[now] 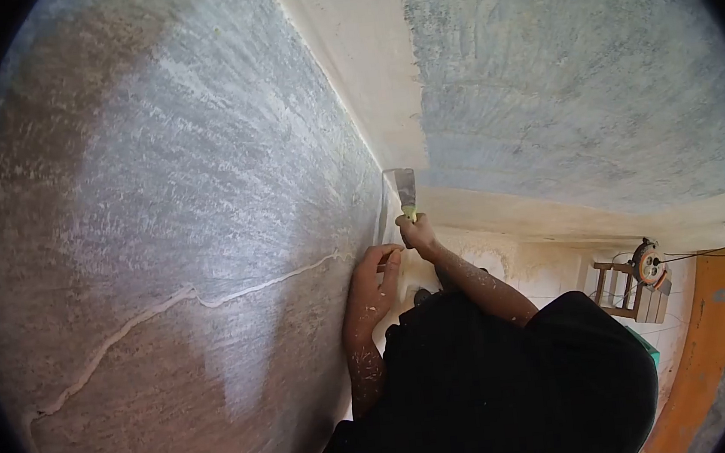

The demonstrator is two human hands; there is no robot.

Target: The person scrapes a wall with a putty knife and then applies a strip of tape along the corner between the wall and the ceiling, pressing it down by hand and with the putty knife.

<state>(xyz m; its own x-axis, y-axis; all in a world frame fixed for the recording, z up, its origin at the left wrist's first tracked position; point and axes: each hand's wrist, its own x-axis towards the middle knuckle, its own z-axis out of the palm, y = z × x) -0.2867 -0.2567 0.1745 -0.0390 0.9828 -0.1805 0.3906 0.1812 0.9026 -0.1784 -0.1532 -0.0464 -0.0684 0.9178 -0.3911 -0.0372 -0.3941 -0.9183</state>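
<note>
My right hand (417, 234) is closed around the light green handle of a putty knife (406, 190). Its wide, stained blade lies against the pale band at the corner where two surfaces meet. Lower and to the left, my left hand (374, 284) is beside the grey wall (227, 152), thumb and fingers pinched together. A thin pale strip (382, 212) hangs along the corner from near the blade down to these fingers and appears to be gripped by them; its lower end is hidden. White specks dot both forearms.
A filled, pale crack line (256, 288) crosses the grey wall. On the right is a bluish, patchy surface (574, 78). A wooden stool (618, 286) stands at lower right, with a round cable reel (648, 265) and its cords beside it. Beyond that shows an orange panel (707, 326).
</note>
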